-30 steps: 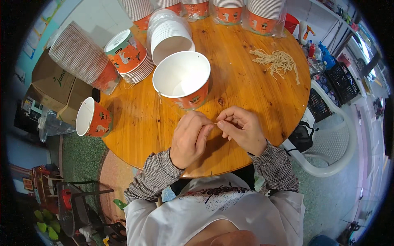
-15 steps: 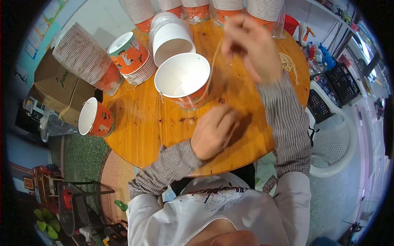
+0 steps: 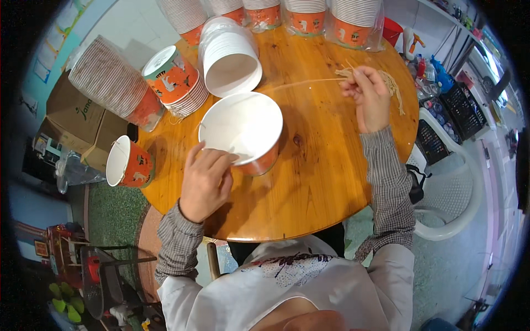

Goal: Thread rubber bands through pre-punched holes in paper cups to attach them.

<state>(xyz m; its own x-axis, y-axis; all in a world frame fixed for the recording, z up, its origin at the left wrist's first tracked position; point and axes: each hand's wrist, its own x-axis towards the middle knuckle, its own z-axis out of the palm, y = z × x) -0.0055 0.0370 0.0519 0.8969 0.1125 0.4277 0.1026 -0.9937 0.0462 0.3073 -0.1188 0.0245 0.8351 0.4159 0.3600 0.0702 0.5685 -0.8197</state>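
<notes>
Pale string (image 3: pixel 330 80), left end blurry

On the worktop (image 3: pixel 326 182), a central bucket (image 3: pixel 243 124) stands before a sideways stack (image 3: pixel 231 63); a second bucket (image 3: pixel 138 165) sits left; a string bundle (image 3: pixel 392 86) lies right; upright stacks (image 3: pixel 353 23) line the rear. A chair (image 3: pixel 447 190) stands right of the worktop.

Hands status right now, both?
Left hand: fingers at the near-left rim of the bucket; whether gripping, can't tell.
Right hand: closed, pinching a thin cord.
</notes>
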